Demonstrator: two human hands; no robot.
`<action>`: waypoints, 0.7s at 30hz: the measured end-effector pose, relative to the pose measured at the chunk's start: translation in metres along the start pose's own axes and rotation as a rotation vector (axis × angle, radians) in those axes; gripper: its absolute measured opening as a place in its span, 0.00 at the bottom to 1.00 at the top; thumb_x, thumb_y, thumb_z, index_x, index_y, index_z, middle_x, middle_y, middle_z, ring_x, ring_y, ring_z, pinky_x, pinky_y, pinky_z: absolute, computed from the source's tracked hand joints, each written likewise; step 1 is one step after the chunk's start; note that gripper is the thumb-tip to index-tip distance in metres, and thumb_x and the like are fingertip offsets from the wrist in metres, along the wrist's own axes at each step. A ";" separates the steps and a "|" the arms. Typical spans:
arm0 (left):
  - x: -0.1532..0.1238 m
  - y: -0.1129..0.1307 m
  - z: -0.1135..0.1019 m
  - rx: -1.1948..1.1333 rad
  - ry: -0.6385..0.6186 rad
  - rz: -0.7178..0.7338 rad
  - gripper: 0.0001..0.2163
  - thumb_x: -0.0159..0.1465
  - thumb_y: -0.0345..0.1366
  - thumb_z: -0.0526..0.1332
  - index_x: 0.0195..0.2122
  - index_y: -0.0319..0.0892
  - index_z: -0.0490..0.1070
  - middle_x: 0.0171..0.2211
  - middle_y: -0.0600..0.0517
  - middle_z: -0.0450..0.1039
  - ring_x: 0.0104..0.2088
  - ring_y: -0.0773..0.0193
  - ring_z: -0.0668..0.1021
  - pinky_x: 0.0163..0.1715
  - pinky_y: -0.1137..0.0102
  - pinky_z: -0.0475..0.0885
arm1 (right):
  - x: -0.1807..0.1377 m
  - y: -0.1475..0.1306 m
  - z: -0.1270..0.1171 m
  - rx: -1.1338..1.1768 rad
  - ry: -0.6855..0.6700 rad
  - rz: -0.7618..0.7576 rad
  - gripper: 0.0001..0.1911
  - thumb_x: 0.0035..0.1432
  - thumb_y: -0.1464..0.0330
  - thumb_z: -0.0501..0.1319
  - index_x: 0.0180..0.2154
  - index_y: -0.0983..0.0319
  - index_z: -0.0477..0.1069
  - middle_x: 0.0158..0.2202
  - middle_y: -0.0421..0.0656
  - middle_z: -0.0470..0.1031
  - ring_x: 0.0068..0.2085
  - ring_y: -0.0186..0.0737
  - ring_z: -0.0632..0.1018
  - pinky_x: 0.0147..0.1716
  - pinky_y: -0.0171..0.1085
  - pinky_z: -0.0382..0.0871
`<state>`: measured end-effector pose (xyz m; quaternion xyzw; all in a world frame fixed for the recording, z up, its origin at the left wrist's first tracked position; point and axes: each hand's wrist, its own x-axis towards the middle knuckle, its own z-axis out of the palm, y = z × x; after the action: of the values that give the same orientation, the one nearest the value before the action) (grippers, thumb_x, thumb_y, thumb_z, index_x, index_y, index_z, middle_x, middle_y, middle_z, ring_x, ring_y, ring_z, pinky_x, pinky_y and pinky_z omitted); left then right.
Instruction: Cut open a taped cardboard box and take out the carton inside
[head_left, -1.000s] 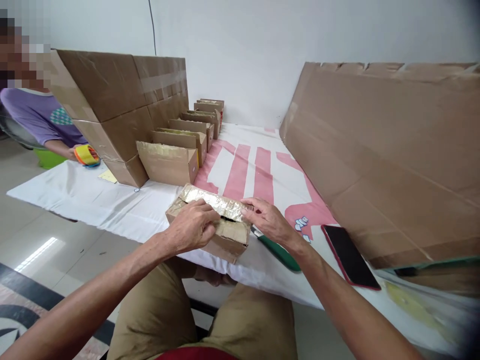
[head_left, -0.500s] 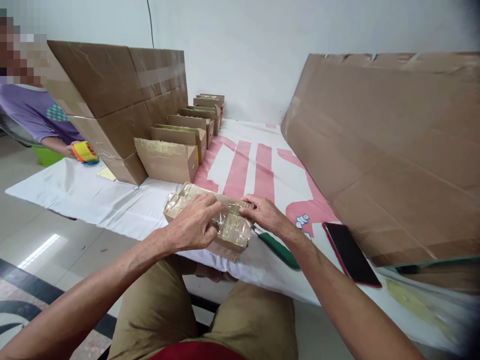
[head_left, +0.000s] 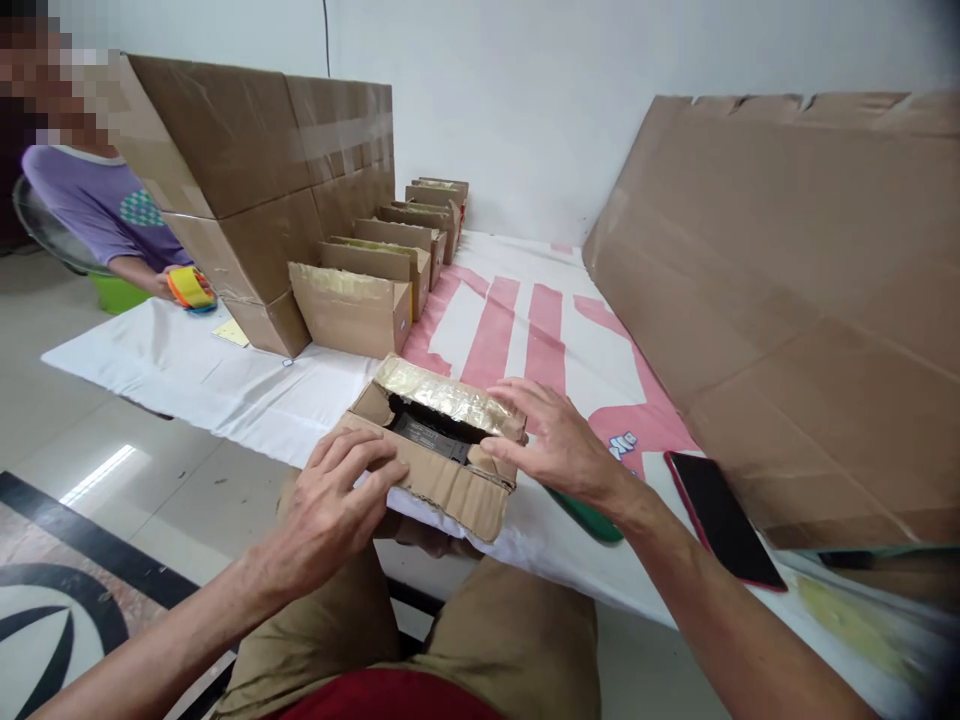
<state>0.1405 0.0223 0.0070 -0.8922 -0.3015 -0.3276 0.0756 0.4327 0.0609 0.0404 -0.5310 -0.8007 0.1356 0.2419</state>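
Note:
A small cardboard box (head_left: 450, 480) lies at the near edge of the white-covered table (head_left: 247, 400), its top flaps parted so that something dark shows inside. One flap carries shiny clear tape. My left hand (head_left: 330, 510) presses on the near flap and folds it toward me. My right hand (head_left: 551, 445) rests its fingertips on the box's right end. Under my right wrist lies a green-handled tool (head_left: 592, 517), mostly hidden.
A row of several small taped boxes (head_left: 360, 300) runs back along a big cardboard carton (head_left: 247, 170). A large cardboard sheet (head_left: 787, 290) leans at right. A dark phone (head_left: 724, 520) lies by my right forearm. Another person (head_left: 112, 215) at far left holds a tape roll (head_left: 189, 288).
The box's top, which both hands held shut a second ago, now stands apart. My left hand slid to the near flap and pulled it toward me.

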 end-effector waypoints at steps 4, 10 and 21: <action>0.000 -0.003 0.005 0.018 0.038 -0.027 0.16 0.67 0.21 0.57 0.55 0.38 0.67 0.47 0.41 0.77 0.50 0.52 0.76 0.53 0.55 0.71 | 0.012 -0.013 0.007 -0.277 -0.123 -0.052 0.28 0.55 0.65 0.66 0.58 0.60 0.72 0.61 0.52 0.72 0.57 0.57 0.74 0.53 0.52 0.66; 0.003 -0.006 0.008 0.004 0.051 -0.014 0.10 0.69 0.24 0.56 0.47 0.42 0.70 0.43 0.45 0.78 0.45 0.55 0.77 0.47 0.58 0.72 | 0.020 -0.014 0.004 -0.293 0.050 -0.040 0.15 0.67 0.69 0.55 0.46 0.60 0.80 0.48 0.48 0.83 0.49 0.51 0.80 0.50 0.47 0.66; -0.004 -0.007 0.010 -0.105 0.056 -0.014 0.13 0.64 0.22 0.60 0.49 0.38 0.71 0.45 0.41 0.77 0.49 0.52 0.76 0.52 0.56 0.72 | 0.079 0.038 0.004 -0.133 -0.101 0.296 0.12 0.56 0.70 0.60 0.38 0.61 0.83 0.41 0.46 0.85 0.43 0.48 0.82 0.40 0.39 0.70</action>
<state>0.1393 0.0293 -0.0037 -0.8834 -0.2877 -0.3683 0.0348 0.4353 0.1490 0.0388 -0.6505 -0.7321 0.1430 0.1432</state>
